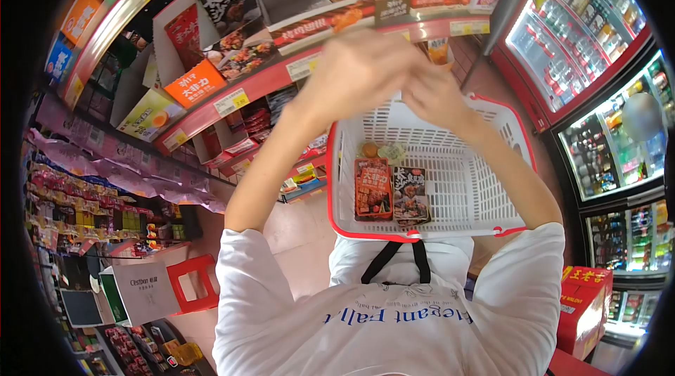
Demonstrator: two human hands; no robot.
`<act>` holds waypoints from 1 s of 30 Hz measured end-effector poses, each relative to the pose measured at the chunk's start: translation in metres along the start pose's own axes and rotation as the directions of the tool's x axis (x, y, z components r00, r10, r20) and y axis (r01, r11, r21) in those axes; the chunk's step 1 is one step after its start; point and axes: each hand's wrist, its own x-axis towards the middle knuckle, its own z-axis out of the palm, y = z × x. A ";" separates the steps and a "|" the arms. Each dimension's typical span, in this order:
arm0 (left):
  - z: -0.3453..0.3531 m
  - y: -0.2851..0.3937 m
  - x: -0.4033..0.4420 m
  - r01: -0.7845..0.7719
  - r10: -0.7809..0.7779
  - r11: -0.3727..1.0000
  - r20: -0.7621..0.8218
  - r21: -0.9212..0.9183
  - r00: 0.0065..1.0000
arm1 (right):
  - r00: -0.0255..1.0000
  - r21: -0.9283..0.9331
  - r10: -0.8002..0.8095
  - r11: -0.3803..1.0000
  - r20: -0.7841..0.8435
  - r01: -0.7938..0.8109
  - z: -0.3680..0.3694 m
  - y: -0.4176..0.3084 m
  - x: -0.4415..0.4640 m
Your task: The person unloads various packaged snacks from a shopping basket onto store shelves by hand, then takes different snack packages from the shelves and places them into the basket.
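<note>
Both hands are raised together above the far rim of a white basket with a red edge (pixel 464 193). My left hand (pixel 362 67) is smeared by motion, its fingers bent towards the other hand. Close against it, my right hand (pixel 439 98) has its fingers pinched together; whatever lies between them is too blurred to make out. Inside the basket, a red snack packet (pixel 373 190) and a black packet (pixel 410 197) lie side by side, with small round items (pixel 380 150) beyond them.
A shelf with a red edge (pixel 281 74) holds open boxes of snack packets. Lit drink coolers (pixel 576 39) stand at the right, near a red carton (pixel 583 309). Hanging snacks (pixel 77 200), a white carton (pixel 144 292) and a red stool (pixel 193 283) are at the left.
</note>
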 end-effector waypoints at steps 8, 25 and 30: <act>0.127 0.041 -0.016 0.127 0.058 0.935 0.498 -0.330 0.865 | 0.484 0.108 0.255 0.790 0.837 -0.604 0.065 -0.019 -0.202; 0.248 0.044 -0.157 0.228 -0.086 0.969 0.996 0.090 -0.027 | 0.145 -0.011 0.285 0.481 0.947 -0.877 0.084 -0.031 -0.248; 0.230 0.043 -0.130 0.226 -0.065 0.973 0.997 0.056 0.033 | 0.307 0.098 0.245 0.614 0.920 -0.783 0.097 -0.038 -0.257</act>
